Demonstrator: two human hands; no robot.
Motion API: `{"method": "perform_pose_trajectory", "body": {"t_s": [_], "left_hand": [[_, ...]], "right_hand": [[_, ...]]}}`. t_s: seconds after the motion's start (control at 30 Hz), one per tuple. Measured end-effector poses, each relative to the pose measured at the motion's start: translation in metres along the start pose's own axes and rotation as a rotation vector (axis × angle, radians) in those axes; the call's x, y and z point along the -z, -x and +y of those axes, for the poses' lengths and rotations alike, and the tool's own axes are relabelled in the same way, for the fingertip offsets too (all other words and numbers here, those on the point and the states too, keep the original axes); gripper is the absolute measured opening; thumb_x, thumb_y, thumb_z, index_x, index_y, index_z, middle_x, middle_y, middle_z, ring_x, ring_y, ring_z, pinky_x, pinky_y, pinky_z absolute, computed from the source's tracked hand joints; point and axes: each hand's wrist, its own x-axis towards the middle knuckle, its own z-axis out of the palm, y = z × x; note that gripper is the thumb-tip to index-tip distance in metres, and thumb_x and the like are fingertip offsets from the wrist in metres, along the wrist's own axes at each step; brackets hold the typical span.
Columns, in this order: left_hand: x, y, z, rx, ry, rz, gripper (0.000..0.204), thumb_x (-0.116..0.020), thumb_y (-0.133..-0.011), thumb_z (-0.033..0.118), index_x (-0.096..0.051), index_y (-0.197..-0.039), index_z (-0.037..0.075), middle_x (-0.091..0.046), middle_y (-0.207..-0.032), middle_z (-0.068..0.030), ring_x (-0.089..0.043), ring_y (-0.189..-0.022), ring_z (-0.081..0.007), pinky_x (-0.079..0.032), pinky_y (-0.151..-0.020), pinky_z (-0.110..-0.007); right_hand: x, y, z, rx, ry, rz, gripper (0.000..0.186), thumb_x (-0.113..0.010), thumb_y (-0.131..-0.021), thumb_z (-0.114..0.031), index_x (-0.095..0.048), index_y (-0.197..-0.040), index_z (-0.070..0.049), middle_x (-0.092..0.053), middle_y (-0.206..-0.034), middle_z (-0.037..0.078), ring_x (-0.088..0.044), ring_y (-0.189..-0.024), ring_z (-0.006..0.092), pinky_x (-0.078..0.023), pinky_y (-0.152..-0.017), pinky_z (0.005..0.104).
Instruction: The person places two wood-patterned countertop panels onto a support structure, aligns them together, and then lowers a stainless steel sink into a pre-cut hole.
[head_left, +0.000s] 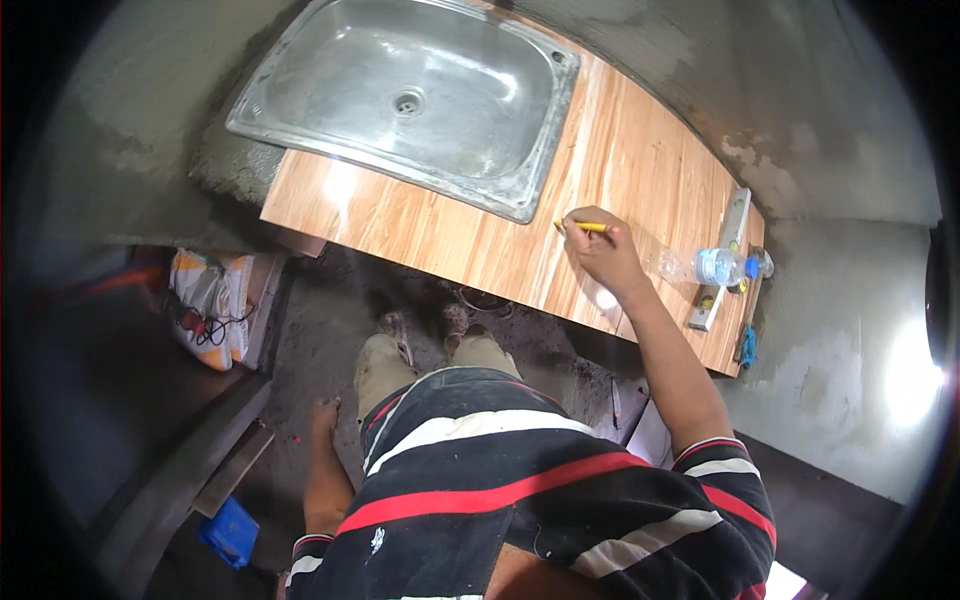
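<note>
My right hand [603, 248] grips a yellow pencil [580, 227] with its tip on the wood-grain board [640, 150], just beside the lower right corner of a steel sink [410, 100] that lies on the board. My left hand [323, 415] hangs low beside my leg, away from the board, holding nothing; its fingers are hard to make out.
A clear plastic water bottle [715, 266] lies on the board's right end next to a long metal spirit level [722, 260]. A blue object [746, 347] hangs at the board's right corner. Sacks [210, 305] and a blue box [229, 532] sit on the floor at left.
</note>
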Motion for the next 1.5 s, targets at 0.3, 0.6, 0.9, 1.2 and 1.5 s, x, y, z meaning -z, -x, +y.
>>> {"method": "perform_pose_trajectory", "body": {"t_s": [0.3,0.6,0.9,1.2,1.5], "left_hand": [[0.022,0.045,0.111,-0.047,0.192,0.015,0.052,-0.069,-0.094,0.026,-0.058,-0.137,-0.003,-0.068,-0.095,-0.0070,-0.059,-0.072,-0.0131,-0.044,-0.056,-0.030],[0.036,0.082,0.076,-0.077,0.283,0.077,0.053,-0.068,-0.097,0.025,-0.053,-0.142,0.001,-0.063,-0.085,-0.0038,-0.056,-0.066,-0.0116,-0.044,-0.054,-0.029],[-0.033,0.140,-0.068,0.139,0.170,0.048,0.054,-0.067,-0.098,0.030,-0.053,-0.141,0.000,-0.064,-0.084,-0.0055,-0.058,-0.067,-0.0151,-0.046,-0.056,-0.034],[-0.029,0.106,-0.027,0.114,0.214,0.021,0.054,-0.067,-0.097,0.031,-0.054,-0.141,0.001,-0.064,-0.085,-0.0043,-0.058,-0.069,-0.0146,-0.045,-0.057,-0.033],[0.042,0.056,0.108,-0.038,0.247,0.056,0.053,-0.067,-0.097,0.029,-0.054,-0.142,0.005,-0.063,-0.085,-0.0013,-0.056,-0.069,-0.0117,-0.042,-0.057,-0.031]], "right_hand": [[0.072,-0.112,0.023,-0.251,-0.012,0.361,0.033,-0.062,-0.095,-0.030,-0.070,-0.101,0.002,-0.071,-0.083,0.011,-0.069,-0.075,0.0178,-0.054,-0.067,0.0332],[0.085,-0.265,0.113,-0.170,0.102,0.382,0.041,-0.055,-0.095,-0.030,-0.071,-0.087,0.007,-0.071,-0.083,0.025,-0.071,-0.083,0.0358,-0.055,-0.076,0.0451],[0.074,-0.313,0.117,-0.134,0.423,0.323,0.045,-0.053,-0.095,-0.032,-0.070,-0.089,0.009,-0.070,-0.088,0.030,-0.070,-0.088,0.0424,-0.054,-0.082,0.0480],[0.052,-0.238,0.066,-0.181,0.420,0.152,0.047,-0.045,-0.097,-0.029,-0.071,-0.086,0.008,-0.070,-0.085,0.031,-0.069,-0.081,0.0446,-0.055,-0.083,0.0505],[0.013,-0.093,0.004,-0.213,0.341,-0.081,0.039,-0.044,-0.099,-0.020,-0.065,-0.084,0.009,-0.066,-0.072,0.027,-0.067,-0.066,0.0416,-0.057,-0.066,0.0489]]}}
